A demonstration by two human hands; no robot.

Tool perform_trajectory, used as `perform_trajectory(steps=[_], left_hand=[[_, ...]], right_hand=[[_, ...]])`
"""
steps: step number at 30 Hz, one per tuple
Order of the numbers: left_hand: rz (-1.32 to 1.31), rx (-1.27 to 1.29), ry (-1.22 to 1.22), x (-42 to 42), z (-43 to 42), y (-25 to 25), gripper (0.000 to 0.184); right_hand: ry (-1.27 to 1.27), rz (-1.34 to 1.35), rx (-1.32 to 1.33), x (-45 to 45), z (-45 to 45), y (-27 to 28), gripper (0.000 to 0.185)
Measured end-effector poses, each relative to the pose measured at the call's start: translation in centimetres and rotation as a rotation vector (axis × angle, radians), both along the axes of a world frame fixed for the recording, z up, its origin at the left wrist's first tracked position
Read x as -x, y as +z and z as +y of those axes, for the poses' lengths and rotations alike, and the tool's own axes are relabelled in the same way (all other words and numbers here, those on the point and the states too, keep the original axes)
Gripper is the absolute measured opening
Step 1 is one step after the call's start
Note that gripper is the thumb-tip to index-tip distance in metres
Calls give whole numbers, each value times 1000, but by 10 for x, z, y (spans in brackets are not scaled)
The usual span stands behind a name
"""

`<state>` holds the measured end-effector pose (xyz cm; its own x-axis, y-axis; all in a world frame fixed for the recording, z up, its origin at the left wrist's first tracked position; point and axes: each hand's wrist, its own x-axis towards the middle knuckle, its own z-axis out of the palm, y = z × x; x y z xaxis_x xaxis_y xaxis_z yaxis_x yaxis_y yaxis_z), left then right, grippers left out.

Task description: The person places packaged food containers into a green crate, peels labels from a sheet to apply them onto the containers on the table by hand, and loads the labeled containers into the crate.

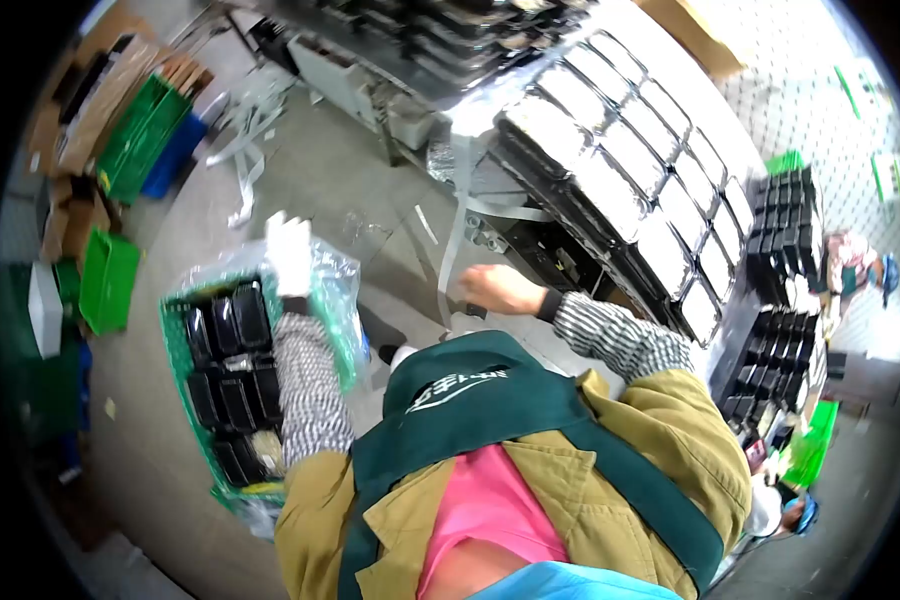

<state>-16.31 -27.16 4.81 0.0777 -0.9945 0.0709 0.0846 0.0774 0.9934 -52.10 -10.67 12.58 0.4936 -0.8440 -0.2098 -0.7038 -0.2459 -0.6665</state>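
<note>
My left hand (289, 255), in a white glove, is over the upper right edge of a green crate (177, 375) lined with clear plastic (338, 280). Its fingers point away from me, and whether they grip the plastic is too small to tell. Several black trays (238, 395) lie in the crate. My right hand (505, 290) is bare, with fingers curled, beside a hanging pale strap (454, 235). Whether it holds anything cannot be made out. To its right, black trays with shiny white tops (635, 150) stand in rows on a table.
More stacked black trays (440, 40) stand at the top, others (785, 230) at the right. Green crates (110, 280) and cardboard (100, 100) are at the left. Loose straps (250, 150) lie on the floor. Two people (855, 270) (780, 510) are at the far right.
</note>
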Motion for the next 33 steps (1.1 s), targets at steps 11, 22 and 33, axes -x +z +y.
perform_trajectory(steps=[11,22,33], left_hand=[[-179,-534,-355,334,-170,-122,34],[-289,66,-502,319,-8,66,10],[-138,-120,-1255,391,175,151,11]], right_hand=[[-617,-127,-242,197,123,36,26],[-828,-657,107,180,56,66,30],[-1359,-1222,269,164,149,111,6]])
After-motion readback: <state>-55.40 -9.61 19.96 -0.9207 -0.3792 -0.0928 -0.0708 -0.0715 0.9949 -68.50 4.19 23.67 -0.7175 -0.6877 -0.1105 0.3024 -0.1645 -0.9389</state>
